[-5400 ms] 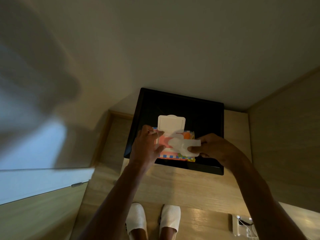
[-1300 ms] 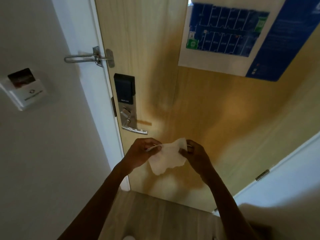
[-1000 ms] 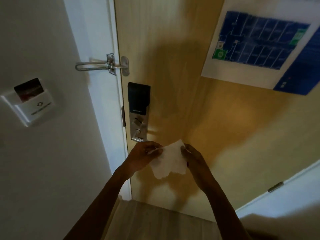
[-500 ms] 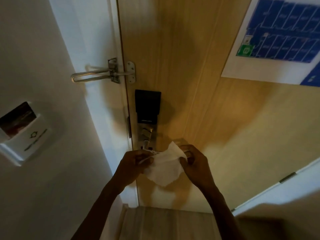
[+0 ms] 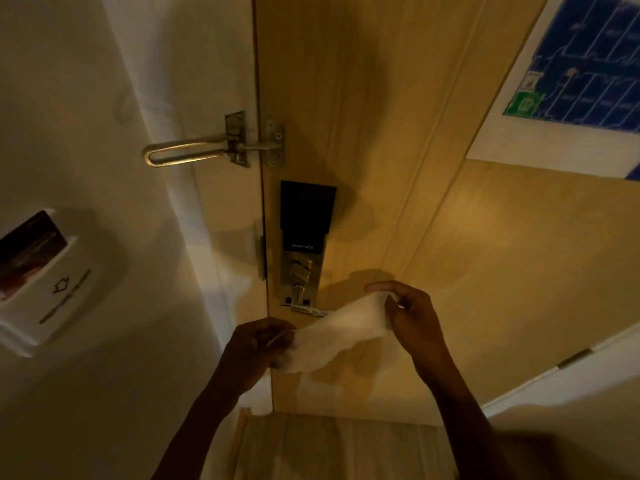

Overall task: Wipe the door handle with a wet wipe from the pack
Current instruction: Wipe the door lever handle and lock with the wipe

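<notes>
A white wet wipe (image 5: 337, 336) is stretched between my two hands in front of a wooden door (image 5: 398, 168). My left hand (image 5: 258, 348) pinches its lower left corner and my right hand (image 5: 410, 317) pinches its upper right edge. The metal door handle (image 5: 306, 308) sticks out just below the black and silver smart lock plate (image 5: 306, 216); the wipe covers the handle's right end. The pack is out of view.
A metal swing-bar door guard (image 5: 211, 148) bridges the white frame and the door above the lock. A key-card holder with a card (image 5: 38, 268) hangs on the left wall. A blue floor-plan notice (image 5: 581, 64) is fixed at the upper right.
I turned from the pack on the black tray to the door and came closer. My hands have pulled the wipe wider, the right hand rising toward the handle.
</notes>
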### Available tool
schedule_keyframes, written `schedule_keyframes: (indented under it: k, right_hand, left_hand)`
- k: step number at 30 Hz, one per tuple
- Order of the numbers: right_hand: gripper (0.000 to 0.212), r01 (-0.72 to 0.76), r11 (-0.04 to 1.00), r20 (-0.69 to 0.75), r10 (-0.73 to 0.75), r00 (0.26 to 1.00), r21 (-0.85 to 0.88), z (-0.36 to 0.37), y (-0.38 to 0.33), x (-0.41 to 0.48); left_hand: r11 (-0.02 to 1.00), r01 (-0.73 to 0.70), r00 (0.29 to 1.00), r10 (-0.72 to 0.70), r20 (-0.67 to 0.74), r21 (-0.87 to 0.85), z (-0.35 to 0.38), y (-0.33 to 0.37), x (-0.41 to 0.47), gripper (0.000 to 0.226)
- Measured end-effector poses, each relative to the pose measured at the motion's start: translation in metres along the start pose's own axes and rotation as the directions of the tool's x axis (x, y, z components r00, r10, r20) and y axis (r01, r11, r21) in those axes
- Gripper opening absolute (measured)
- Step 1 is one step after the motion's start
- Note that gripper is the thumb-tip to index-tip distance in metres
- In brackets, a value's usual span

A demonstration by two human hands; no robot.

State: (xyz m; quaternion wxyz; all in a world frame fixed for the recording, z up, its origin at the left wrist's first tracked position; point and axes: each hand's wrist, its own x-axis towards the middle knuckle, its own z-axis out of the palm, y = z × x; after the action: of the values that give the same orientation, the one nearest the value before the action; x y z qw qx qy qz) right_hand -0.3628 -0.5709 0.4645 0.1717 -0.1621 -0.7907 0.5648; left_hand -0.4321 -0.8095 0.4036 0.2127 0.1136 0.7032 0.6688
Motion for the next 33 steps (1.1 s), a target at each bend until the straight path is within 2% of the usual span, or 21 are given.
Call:
schedule_keyframes:
  k: [6, 9, 12, 17, 22, 29, 33]
  right_hand:
    - [0.023, -0.005, 0.999, 0.129, 0.009, 0.992, -0.035, 0.004, -0.018, 0.011]
    - [0.019, -0.008, 0.997, 0.149, 0.019, 0.989, -0.075, 0.012, -0.026, 0.013]
    - [0.017, 0.01, 0.995, 0.153, 0.006, 0.988, -0.099, 0.02, -0.032, 0.013]
    - [0.016, 0.115, 0.982, 0.183, -0.087, 0.979, -0.148, 0.028, -0.038, 0.012]
    - [0.011, 0.185, 0.972, 0.224, -0.149, 0.963, -0.147, 0.034, -0.045, 0.01]
    - [0.009, 0.225, 0.949, 0.245, -0.17, 0.955, -0.219, 0.04, -0.049, 0.012]
    - [0.007, 0.288, 0.922, 0.295, -0.208, 0.933, -0.259, 0.041, -0.047, 0.01]
  left_hand:
    - [0.999, 0.004, 1.0, -0.004, -0.007, 0.044, -0.008, -0.01, -0.002, 0.01]
    - [0.998, 0.021, 0.999, -0.023, 0.032, 0.052, -0.013, -0.013, -0.003, 0.011]
    - [0.99, 0.026, 0.994, -0.04, 0.097, 0.136, -0.017, -0.015, -0.004, 0.016]
    - [0.957, 0.003, 0.99, -0.045, 0.136, 0.292, -0.018, -0.007, -0.003, 0.026]
    - [0.957, -0.013, 0.975, -0.051, 0.215, 0.29, -0.018, 0.001, -0.001, 0.03]
    - [0.955, -0.112, 0.964, 0.037, 0.264, 0.273, -0.019, 0.015, 0.004, 0.029]
    - [0.946, -0.194, 0.968, 0.142, 0.206, 0.26, -0.011, 0.028, 0.003, 0.034]
